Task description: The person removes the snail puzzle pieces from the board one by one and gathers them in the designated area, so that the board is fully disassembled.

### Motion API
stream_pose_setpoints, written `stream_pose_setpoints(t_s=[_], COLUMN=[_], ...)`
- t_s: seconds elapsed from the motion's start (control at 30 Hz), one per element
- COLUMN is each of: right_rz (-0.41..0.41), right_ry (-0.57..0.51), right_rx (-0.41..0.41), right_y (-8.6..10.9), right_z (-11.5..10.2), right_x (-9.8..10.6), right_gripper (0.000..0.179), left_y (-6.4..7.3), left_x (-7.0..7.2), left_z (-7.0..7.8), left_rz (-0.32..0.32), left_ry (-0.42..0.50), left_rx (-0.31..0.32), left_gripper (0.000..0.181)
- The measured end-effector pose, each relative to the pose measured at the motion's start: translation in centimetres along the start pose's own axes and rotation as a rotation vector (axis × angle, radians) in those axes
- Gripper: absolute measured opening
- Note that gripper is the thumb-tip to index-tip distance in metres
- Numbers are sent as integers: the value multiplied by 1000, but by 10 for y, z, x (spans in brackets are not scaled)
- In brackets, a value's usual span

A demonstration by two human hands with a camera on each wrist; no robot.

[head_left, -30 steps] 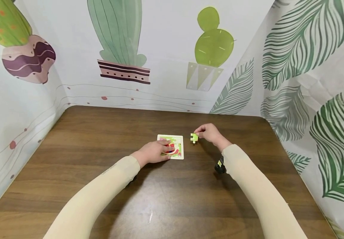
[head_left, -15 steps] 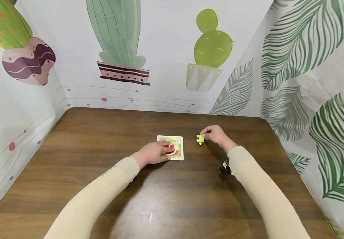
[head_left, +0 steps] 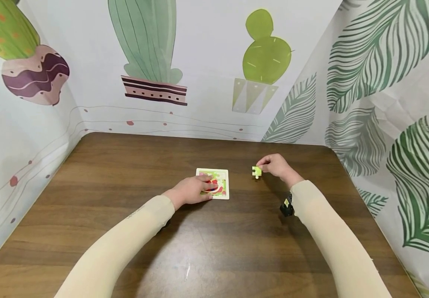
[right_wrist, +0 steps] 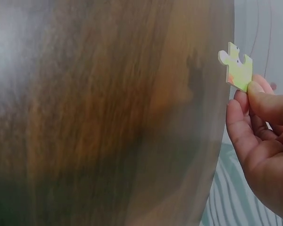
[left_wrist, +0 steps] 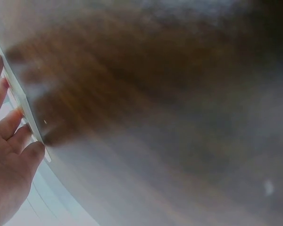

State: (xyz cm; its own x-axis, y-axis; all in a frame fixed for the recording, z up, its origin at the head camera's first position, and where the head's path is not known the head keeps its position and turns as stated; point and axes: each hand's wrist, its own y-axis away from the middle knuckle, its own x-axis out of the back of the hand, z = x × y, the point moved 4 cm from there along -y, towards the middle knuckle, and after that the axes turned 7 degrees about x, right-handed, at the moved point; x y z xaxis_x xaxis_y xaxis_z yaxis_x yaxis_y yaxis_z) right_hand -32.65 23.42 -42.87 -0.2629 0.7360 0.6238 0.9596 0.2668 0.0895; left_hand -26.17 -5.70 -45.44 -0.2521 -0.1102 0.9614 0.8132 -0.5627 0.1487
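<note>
A small square jigsaw puzzle [head_left: 220, 176] with a pale frame and a green and red picture lies on the table. My left hand [head_left: 189, 190] rests on its left part with fingers spread, hiding some of the picture. In the left wrist view the fingertips of the left hand [left_wrist: 12, 155] lie along the puzzle's edge. To the right of the puzzle, my right hand [head_left: 277, 165] pinches a yellow-green jigsaw piece [head_left: 256, 171] by one corner, between thumb and forefinger. The right wrist view shows this piece [right_wrist: 239, 70] raised, with a rounded knob and a notch.
The brown wooden table [head_left: 162, 153] reaches back to a wall covering [head_left: 210, 91] printed with cacti and leaves. A black wrist camera [head_left: 286, 207] sits under the right sleeve [head_left: 319, 211].
My right hand has moved to the right with the jigsaw piece, away from the puzzle. The left hand stays in place on the puzzle.
</note>
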Motion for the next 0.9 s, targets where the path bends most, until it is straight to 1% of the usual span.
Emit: stream_pose_setpoints(t_s=[0.03,0.07,0.17,0.2,0.27,0.3,0.43,0.57,0.63,0.73,0.83,0.87,0.9], right_rz=[-4,-15,-28,-27,-20,-12,-22,-36,-37,-41,-50,-58,-64], right_ry=[-12,-51,-97,-97,-91,-61,-24,-13,-7,2,-13,-44,-48], right_rx=[4,34,41,33,12,-23,-51,-53,-58,-61,-38,0,9], right_y=[0,-3,-2,-1,0,4,6,7,7,5,2,-1,-2], right_z=[2,10,15,16,18,12,10,10,13,20,30,36,40], right_x=[1,3,7,8,9,9,10,12,13,14,17,18,19], right_gripper=[20,18,16,17,19,21,25,25,24,24,20,17,15], left_y=[0,0,0,0,0,0,0,1,1,2,2,2,2], left_x=[0,0,1,1,0,0,0,2,2,2,1,1,1], left_z=[0,0,0,0,0,0,-1,0,0,0,0,0,0], left_rz=[6,6,2,0,-9,-11,-9,6,16,13,22,20,20], left_ry=[-6,-6,-4,-3,2,1,2,2,-3,5,2,6,10], left_rx=[-2,-2,-1,-1,-1,-1,1,-9,-20,-22,-23,-21,-20], left_gripper=[46,46,46,46,46,46,46,46,46,46,46,46,46])
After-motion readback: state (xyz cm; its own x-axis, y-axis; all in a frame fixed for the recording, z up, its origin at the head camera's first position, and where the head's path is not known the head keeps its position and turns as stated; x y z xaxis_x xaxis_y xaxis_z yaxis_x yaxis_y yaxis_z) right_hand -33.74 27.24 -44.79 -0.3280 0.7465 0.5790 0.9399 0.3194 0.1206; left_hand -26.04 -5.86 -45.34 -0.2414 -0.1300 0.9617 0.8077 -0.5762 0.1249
